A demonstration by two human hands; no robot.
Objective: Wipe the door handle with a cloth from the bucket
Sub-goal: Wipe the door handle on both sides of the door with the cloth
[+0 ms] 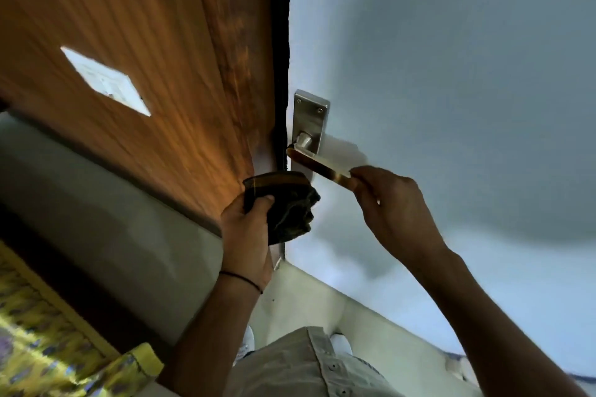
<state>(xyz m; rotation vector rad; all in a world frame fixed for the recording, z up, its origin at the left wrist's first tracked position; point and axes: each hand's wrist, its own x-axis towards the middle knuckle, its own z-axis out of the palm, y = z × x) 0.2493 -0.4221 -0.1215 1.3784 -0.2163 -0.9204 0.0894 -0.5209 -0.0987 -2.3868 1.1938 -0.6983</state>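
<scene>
Pale blue door beside a wood-grain panel, with both hands raised to the door handle.

Fixed near the door's left edge, the handle has a brushed silver backplate with two screws at its top and a round silver neck, from which a polished gold-toned lever runs out to the right and slightly downward. The right hand has its fingers closed round the far end of the lever. The left hand grips a dark, crumpled cloth bunched in its closed fingers, just below the lever's pivot end and not touching it. A thin black band circles the left wrist, and a white switch plate sits on the wood panel.
</scene>
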